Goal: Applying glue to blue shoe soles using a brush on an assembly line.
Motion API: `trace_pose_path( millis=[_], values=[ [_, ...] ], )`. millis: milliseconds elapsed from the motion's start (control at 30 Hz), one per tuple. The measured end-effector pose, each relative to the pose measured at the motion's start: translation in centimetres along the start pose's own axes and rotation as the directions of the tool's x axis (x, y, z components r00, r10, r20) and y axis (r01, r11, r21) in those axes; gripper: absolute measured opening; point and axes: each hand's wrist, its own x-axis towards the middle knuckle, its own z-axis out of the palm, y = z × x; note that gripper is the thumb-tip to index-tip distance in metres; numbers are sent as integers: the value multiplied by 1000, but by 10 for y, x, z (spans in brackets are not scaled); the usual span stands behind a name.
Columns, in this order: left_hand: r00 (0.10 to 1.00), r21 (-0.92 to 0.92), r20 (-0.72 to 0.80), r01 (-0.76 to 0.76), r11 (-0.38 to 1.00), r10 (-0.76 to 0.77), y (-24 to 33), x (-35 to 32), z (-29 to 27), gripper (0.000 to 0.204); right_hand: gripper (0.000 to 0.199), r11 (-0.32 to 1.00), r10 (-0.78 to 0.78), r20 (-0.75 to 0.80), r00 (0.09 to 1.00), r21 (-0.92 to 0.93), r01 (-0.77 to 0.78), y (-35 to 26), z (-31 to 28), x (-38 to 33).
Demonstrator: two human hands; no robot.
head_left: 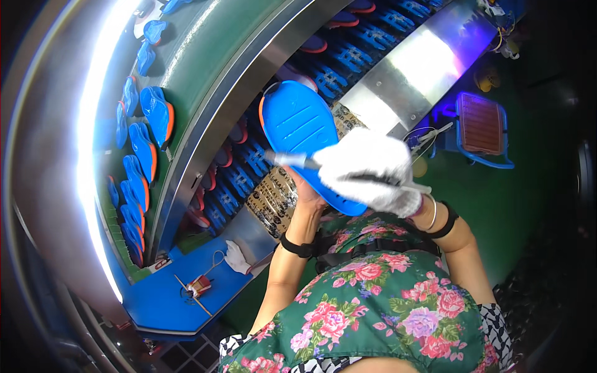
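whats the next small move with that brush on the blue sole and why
Probably stroke the thin brush further across the blue shoe sole. The white-gloved right hand has its tip on the sole's middle, while the bare left hand props the sole from beneath.

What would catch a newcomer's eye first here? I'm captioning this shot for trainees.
The bright blue shoe sole at centre, held up from below by the left hand. The white-gloved right hand lays a brush across it. At left, more blue soles line a green conveyor belt.
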Motion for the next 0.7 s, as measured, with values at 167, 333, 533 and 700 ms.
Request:
trace_pose_path(
  millis=[167, 333, 533, 700],
  values=[
    [997, 16, -64, -43, 999, 44, 2, 4, -1, 105, 33, 953, -215, 110, 970, -192, 233, 3, -1, -3],
    [999, -129, 33, 28, 991, -24, 15, 13, -6, 108, 17, 992, 44, -11, 999, 117, -43, 5, -9, -2],
    [958, -197, 281, 109, 974, -50, 31, 18, 25, 122, 21, 960, -201, 91, 975, -178, 215, 3, -3, -15],
    [946, -178, 323, 36, 983, 24, 28, 28, 14, 120, 21, 994, -65, 30, 997, -85, 67, 5, -9, -16]
  ],
)
